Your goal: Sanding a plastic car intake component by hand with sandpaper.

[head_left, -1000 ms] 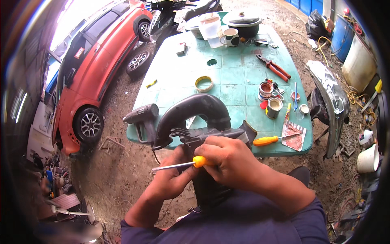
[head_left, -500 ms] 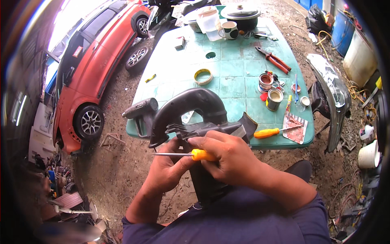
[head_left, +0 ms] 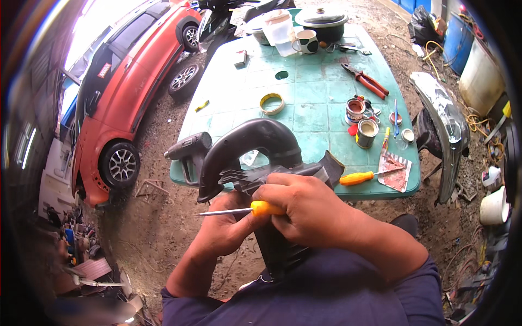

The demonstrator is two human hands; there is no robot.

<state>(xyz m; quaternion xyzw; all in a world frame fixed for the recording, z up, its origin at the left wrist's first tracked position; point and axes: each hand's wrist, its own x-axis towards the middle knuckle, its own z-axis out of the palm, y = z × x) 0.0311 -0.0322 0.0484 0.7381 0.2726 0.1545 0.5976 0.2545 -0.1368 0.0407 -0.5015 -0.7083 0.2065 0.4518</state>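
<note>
A curved black plastic duct (head_left: 255,133) rests against the table's near edge, its lower end reaching down to my lap. My right hand (head_left: 304,209) is closed round the yellow handle of a screwdriver (head_left: 263,208), its shaft pointing left, and its fingers also press on the duct. From below and the left, my left hand (head_left: 223,225) grips the duct, with its fingertips partly hidden behind it. Several thin dark strips (head_left: 239,176) stick out leftward just above my fingers; I cannot tell whether they belong to the duct.
On the green table (head_left: 310,117) lie a heat gun (head_left: 193,152), a tape roll (head_left: 272,103), red-handled pliers (head_left: 367,81), open cans (head_left: 367,132) and a second yellow screwdriver (head_left: 359,177) on a smeared palette. A headlight (head_left: 446,119) stands at right, a red car (head_left: 119,81) at left.
The screwdriver has shifted slightly left and down with my right hand, its tip tilting lower. The duct has moved only a little; both hands keep their hold.
</note>
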